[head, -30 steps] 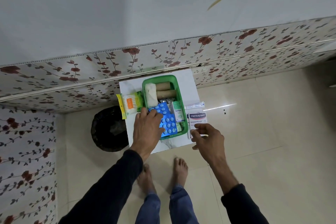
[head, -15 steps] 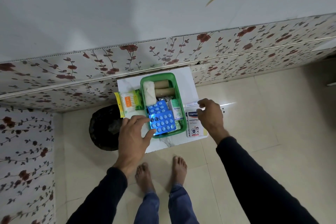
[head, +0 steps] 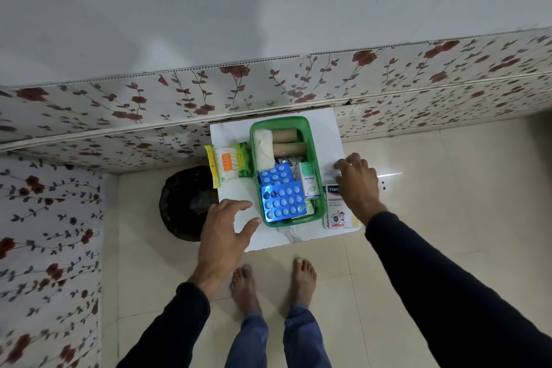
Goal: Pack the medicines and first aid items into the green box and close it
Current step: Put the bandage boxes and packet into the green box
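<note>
Green plastic forms the open box [head: 312,140], which sits at the centre of the frame on a small white table [head: 230,134] pushed against a flowered wall. Inside it, toward the top of the frame, lie two brown cardboard rolls [head: 288,142] beside a white bandage roll [head: 263,148]. Lower in the box, two blue pill strips [head: 282,199] overlap, and a small white-and-green medicine carton [head: 309,181] stands along the box's right wall.

Left of the box, a packet of cotton buds [head: 228,163] lies on the table, touching the box's outer wall. Right of the box, a plaster box [head: 337,212] lies flat near the table's lower right corner.

The left hand [head: 222,230] hovers over the table's lower left corner with fingers spread and thumb out toward the box, holding nothing; whether it touches the table cannot be told. The right hand [head: 357,179] reaches over the table's right edge, fingers curled down onto a small pale item [head: 331,173] just above the plaster box; whether it has actually gripped the item is unclear. A dark round bin [head: 185,203] stands on the floor left of the table.
</note>
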